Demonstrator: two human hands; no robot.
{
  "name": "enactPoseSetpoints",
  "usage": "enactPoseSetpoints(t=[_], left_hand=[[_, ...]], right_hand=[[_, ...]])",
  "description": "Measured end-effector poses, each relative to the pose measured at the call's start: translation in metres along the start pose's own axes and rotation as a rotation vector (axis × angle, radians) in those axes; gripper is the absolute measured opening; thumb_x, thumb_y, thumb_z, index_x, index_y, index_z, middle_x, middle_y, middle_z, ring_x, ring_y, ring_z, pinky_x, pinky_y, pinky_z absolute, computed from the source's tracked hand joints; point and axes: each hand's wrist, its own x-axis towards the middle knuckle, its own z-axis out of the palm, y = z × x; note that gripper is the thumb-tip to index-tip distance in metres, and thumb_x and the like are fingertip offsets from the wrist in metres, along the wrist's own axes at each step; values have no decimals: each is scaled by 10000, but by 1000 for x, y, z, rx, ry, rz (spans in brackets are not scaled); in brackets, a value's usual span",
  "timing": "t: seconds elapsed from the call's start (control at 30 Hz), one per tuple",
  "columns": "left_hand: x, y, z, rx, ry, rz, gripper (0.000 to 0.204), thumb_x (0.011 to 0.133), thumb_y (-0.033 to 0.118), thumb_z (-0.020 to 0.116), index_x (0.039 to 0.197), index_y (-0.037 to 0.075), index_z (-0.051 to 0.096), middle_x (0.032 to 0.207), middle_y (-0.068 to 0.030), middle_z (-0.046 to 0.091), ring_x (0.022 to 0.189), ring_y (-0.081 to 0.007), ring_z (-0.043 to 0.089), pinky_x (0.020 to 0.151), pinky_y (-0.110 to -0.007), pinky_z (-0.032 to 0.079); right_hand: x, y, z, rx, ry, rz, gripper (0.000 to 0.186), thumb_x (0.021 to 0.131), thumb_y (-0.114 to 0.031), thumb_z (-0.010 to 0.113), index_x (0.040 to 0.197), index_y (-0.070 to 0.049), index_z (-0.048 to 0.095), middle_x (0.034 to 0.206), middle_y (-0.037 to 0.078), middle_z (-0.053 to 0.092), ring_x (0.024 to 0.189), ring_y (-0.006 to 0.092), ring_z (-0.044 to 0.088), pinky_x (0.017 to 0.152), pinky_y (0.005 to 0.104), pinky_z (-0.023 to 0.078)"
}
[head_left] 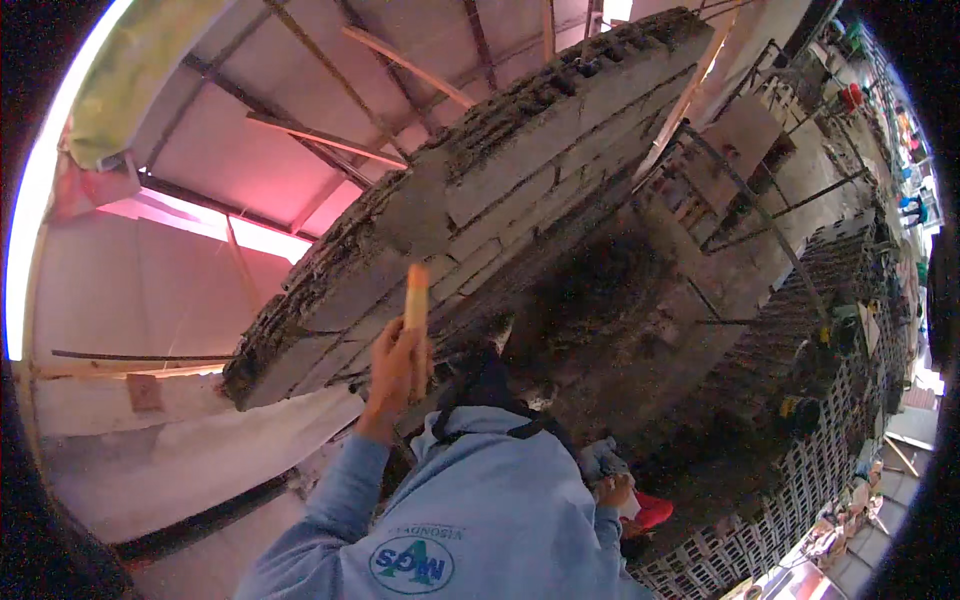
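My left hand (393, 370) is raised in front of the light block wall (510, 200), closed on an upright pale-yellow stick (416, 315) with an orange tip, slightly blurred. Rough grey mortar runs along the wall's upper edge. Low at the right of my body, my right hand (612, 492) has its fingers closed by a crumpled grey item (600, 458); I cannot make out exactly what it grips. A red object (652, 510) lies just beside that hand.
Above are a pink-lit roof with timber battens (370, 50) and dark beams. To the right are metal scaffold bars (750, 200), a dark lower area and stacked perforated bricks (730, 540). A white panel (190, 450) is at the lower left.
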Motion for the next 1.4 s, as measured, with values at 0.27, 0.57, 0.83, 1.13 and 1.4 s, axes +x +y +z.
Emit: enactPoseSetpoints(t=[0.27,0.57,0.83,1.13,1.4], left_hand=[[8,25,-6,42,-9,-30,310,1012,254,526,1171,-12,540,755,-62,580,524,-141,550,466,-293,465],[16,30,-28,-226,153,-7,297,1017,351,510,981,58,546,724,-63,586,520,-160,554,443,-310,442],[82,72,-8,-343,-28,68,320,1003,393,545,1044,75,536,750,-45,594,527,-147,568,446,-279,458],[87,70,0,-336,-71,74,317,998,384,561,1056,75,527,753,-45,578,538,-139,571,447,-269,459],[85,77,0,-331,-20,102,298,1003,344,536,1077,56,530,765,-48,573,549,-143,570,440,-272,453]], right_hand=[[15,-71,5,534,78,177,468,943,-396,551,1359,-191,490,1215,48,560,1065,287,536,845,492,487],[36,44,-29,487,126,196,345,936,-401,545,1218,-203,545,1109,31,571,989,269,545,775,476,491],[31,70,-41,-173,69,-49,388,887,-379,598,1205,-157,574,1132,58,603,1007,269,580,803,450,509],[36,78,-41,-493,-4,-186,439,831,-354,657,1189,-105,606,1158,89,639,1028,269,619,834,422,530],[72,81,-45,-784,-80,-325,485,781,-331,709,1175,-60,635,1182,117,671,1046,270,654,861,396,549]])
